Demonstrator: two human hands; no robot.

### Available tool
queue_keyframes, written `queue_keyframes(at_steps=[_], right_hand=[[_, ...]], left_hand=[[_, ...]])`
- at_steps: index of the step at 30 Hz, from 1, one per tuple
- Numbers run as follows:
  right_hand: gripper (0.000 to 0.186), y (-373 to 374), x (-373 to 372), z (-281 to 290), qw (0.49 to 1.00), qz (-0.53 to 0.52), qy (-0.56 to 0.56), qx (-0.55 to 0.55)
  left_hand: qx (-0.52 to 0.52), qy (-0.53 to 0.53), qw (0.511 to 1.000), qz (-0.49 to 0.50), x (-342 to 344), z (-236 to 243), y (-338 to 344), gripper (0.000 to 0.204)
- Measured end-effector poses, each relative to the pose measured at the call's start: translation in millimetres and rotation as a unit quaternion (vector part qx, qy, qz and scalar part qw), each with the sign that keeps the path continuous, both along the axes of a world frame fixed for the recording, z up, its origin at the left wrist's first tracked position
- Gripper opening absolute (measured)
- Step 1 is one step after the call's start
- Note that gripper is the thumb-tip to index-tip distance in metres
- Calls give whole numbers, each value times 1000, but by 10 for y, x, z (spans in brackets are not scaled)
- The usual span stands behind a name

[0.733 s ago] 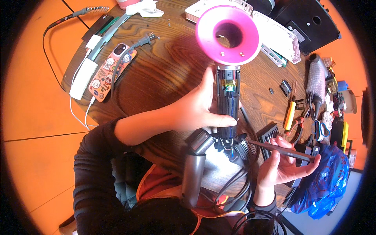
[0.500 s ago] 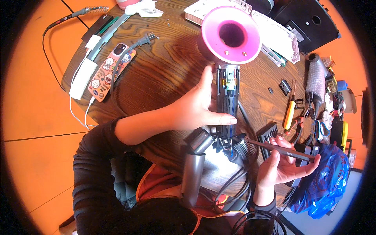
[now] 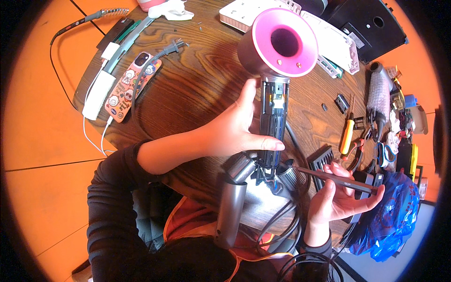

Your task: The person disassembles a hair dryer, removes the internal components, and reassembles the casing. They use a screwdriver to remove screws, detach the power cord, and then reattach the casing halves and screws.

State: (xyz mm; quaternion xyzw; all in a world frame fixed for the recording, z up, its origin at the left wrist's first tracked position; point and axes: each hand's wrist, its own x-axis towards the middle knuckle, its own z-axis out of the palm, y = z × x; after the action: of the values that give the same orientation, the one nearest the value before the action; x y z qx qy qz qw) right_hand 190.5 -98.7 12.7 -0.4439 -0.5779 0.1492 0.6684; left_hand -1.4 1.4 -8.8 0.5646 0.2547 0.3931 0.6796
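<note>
My left hand (image 3: 246, 129) is wrapped round the opened handle of a pink and grey hair dryer (image 3: 285, 44), thumb across its front. Circuit parts and wires show in the bare black handle, and its ring-shaped head points up and away from me. In my right hand (image 3: 336, 192) a slim dark precision screwdriver (image 3: 336, 178) lies between the fingers, its tip toward the handle's lower end. Below the handle a dark grey tube casing (image 3: 230, 214) stands tilted. Beside it is a perforated filter piece (image 3: 290, 175), partly hidden by the wires and handle.
A phone in a patterned case (image 3: 131, 89) and a plug (image 3: 174, 46) lie at the left. On the right are a yellow screwdriver (image 3: 347, 136), pliers (image 3: 359, 152), a bubble-wrapped tool (image 3: 379, 96) and a blue plastic bag (image 3: 385, 216). A soldering iron (image 3: 87, 19) sits far left.
The hair dryer has turned slightly, its head shifting a little to the right and its handle's lower end moving slightly left. My right hand and its screwdriver stay nearly still.
</note>
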Motion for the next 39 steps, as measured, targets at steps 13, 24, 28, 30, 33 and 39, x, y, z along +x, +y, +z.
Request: queue_keyframes(at_steps=[13, 24, 28, 30, 33, 39], right_hand=[[87, -14, 12, -30, 999, 30, 4, 15], [90, -35, -3, 4, 999, 32, 25, -10], [90, -35, 3, 2, 999, 30, 22, -16], [90, -37, 7, 2, 999, 27, 16, -17], [90, -39, 10, 4, 999, 26, 8, -19], [90, -35, 7, 3, 999, 28, 15, -16]], left_hand=[[-30, -37, 999, -19, 20, 17, -33, 87], [-57, -52, 997, -32, 13, 64, -55, 86], [-59, -51, 996, -36, 10, 61, -58, 85], [-60, -49, 996, -37, 9, 60, -59, 85], [-60, -44, 997, -36, 8, 62, -59, 84], [-61, -60, 995, -48, -2, 63, -55, 83]])
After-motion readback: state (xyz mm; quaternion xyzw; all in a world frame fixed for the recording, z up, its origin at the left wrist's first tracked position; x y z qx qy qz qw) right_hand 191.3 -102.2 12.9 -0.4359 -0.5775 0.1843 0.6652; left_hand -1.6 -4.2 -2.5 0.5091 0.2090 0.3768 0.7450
